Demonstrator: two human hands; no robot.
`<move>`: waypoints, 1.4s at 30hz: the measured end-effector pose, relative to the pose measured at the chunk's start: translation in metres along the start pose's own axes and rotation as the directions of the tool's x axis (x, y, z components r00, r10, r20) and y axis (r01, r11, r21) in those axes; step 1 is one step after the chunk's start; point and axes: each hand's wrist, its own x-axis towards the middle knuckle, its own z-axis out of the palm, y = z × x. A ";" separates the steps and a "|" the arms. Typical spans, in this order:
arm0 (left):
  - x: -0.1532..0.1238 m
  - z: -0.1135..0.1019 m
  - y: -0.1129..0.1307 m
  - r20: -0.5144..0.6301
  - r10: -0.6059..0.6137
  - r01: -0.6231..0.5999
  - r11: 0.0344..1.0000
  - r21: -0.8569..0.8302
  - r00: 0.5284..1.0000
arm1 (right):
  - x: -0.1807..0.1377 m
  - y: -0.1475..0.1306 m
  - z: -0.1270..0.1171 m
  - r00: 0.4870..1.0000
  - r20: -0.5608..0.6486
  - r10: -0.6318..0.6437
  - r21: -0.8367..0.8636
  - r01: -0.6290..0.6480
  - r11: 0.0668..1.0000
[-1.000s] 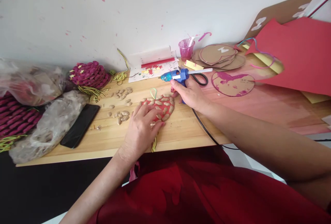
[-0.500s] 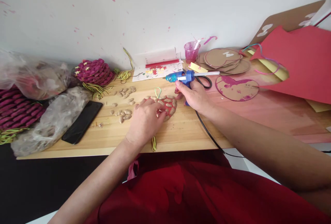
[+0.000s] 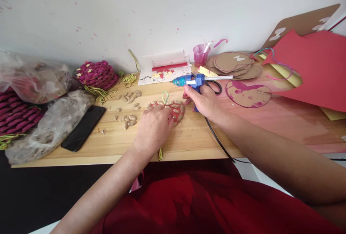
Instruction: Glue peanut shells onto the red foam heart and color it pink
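My right hand grips a blue glue gun by its handle. The nozzle points left, and a clear glue stick pokes out of the back. My left hand bends over a red piece covered with peanuts in their shells, hiding much of its left side. Its fingers are curled down and drawn together on the piece; whatever lies under the fingertips is hidden. A green-yellow cord loop rises from the top edge, and a yellow tassel hangs below. Loose peanuts lie left of my hand.
Left: a black phone, plastic bags and purple peanut pieces. Behind: a paper with star stickers and a pink cup. Right: cardboard shapes, a painted cardboard heart and red paper. The glue gun's black cord runs off the front edge.
My left hand has turned slightly and moved a little down over the red piece, fingers still curled on it. The glue gun stays nearly still in my right hand. The view has shifted slightly.
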 end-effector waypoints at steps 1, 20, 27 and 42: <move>0.000 0.000 -0.001 0.008 0.002 -0.002 1.000 -0.004 1.000 | 0.000 0.000 0.000 1.000 0.003 -0.004 0.001 0.004 1.000; -0.038 0.016 -0.024 -0.194 -0.057 -0.042 0.881 -0.472 0.979 | 0.003 0.011 0.001 0.988 0.138 -0.064 0.012 0.063 0.998; -0.043 0.023 -0.031 -0.220 -0.097 -0.035 0.848 -0.529 0.971 | 0.003 0.012 -0.003 0.972 0.101 -0.211 -0.188 0.227 0.956; -0.006 0.019 -0.029 0.061 -0.331 0.185 0.357 -0.916 0.942 | -0.011 -0.019 0.002 0.952 0.282 0.118 0.477 -0.246 0.844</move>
